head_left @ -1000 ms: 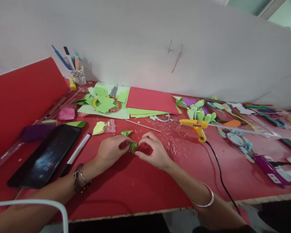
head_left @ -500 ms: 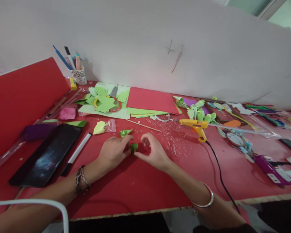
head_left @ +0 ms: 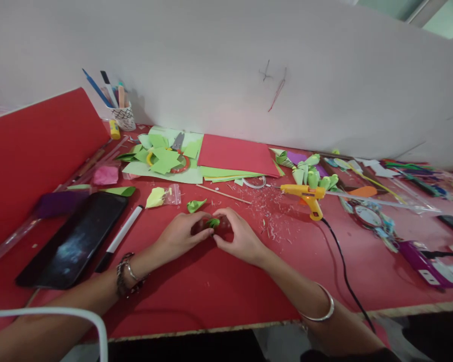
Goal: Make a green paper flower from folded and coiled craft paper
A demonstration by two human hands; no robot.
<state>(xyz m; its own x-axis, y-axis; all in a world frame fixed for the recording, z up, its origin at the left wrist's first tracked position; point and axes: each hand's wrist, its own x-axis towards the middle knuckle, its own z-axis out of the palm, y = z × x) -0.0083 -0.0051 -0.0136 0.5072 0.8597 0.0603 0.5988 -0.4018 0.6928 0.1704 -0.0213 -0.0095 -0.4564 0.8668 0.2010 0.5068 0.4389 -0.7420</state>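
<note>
Between my two hands is a small rolled green paper piece (head_left: 213, 222) with dark lines on it. My left hand (head_left: 181, 233) pinches it from the left, thumb and fingers curled. From the other side, my right hand (head_left: 243, 238) closes its thumb and fingertips around the same piece. The thumbs almost meet at its lower edge, and the fingertips partly hide it. Just behind my left fingers lies another folded green paper piece (head_left: 196, 205). A thin wooden stick (head_left: 223, 193) rests beyond the hands.
A yellow glue gun (head_left: 305, 196) with a black cord lies to the right, near green paper cones (head_left: 309, 173). Left are a phone (head_left: 73, 244) and a marker (head_left: 120, 237). Behind lie scissors (head_left: 179, 163) among green cutouts and red sheets (head_left: 236, 155).
My right fingers have closed in on the green paper piece, which now sits slightly higher and further right. My left fingers have shifted right with it.
</note>
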